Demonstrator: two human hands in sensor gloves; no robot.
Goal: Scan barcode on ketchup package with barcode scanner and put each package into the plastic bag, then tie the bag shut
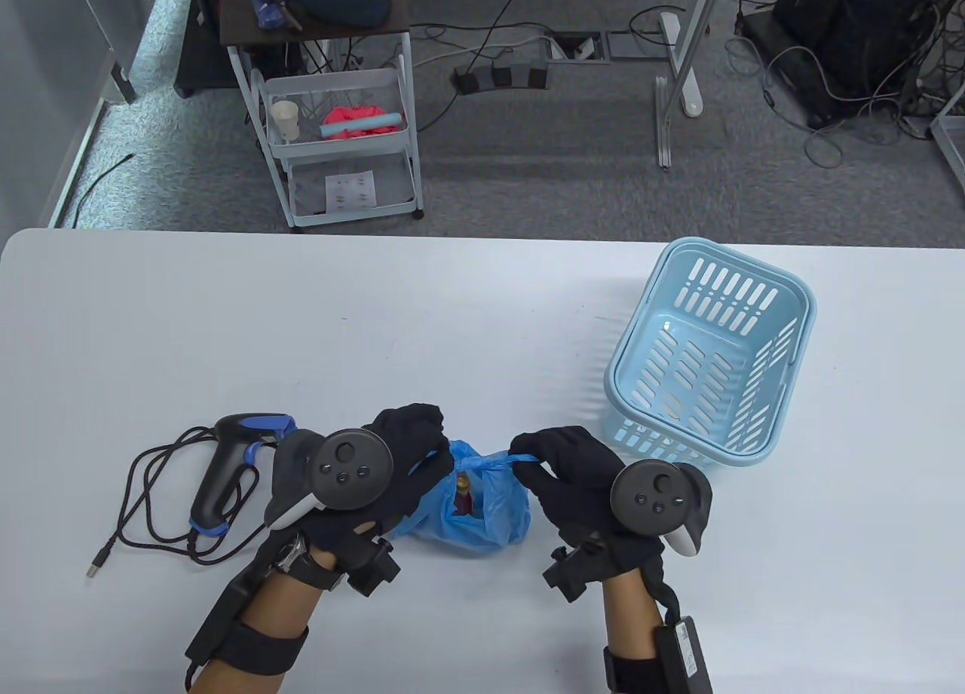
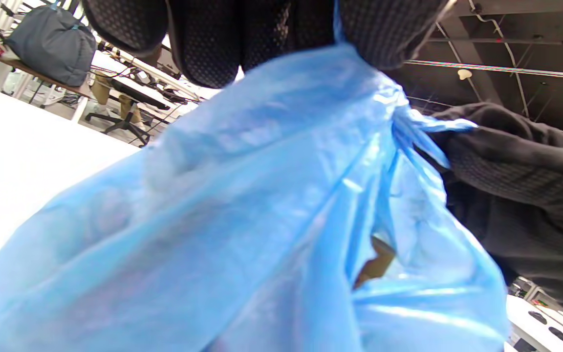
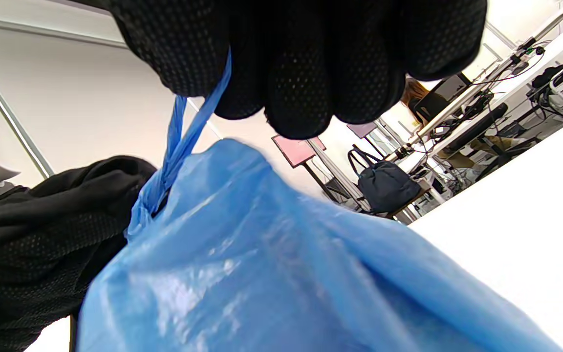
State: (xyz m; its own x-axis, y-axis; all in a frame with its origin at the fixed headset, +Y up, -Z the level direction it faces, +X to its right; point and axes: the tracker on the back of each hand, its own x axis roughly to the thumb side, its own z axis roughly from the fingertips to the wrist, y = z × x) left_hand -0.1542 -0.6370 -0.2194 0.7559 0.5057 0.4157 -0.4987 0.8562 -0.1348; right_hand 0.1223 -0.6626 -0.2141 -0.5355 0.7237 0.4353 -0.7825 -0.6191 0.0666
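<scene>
the blue plastic bag (image 1: 482, 509) sits on the white table (image 1: 377, 332) near the front edge, and both hands are at it. the left hand (image 1: 392, 460) is on the bag's left side, with its fingers curled around a thin twisted strip of the bag. the right hand (image 1: 573, 475) is on the bag's right side and pinches another twisted strip of the bag between its fingertips (image 1: 528, 447). the strip is pulled tight from the bag's top to that hand. in the right wrist view the strip (image 3: 179, 142) runs up from a bunched spot on the bag into the black glove. through a gap in the top of the bag you can see a ketchup package (image 1: 462, 494), dark red with a yellowish top, standing inside. the barcode scanner (image 1: 230, 468) lies on the table to the left of the bag, just past the left hand, and its black cord (image 1: 151, 513) loops further left of it. a light blue basket (image 1: 709, 355) stands on the table to the right of the bag and farther back, close to the right hand.
</scene>
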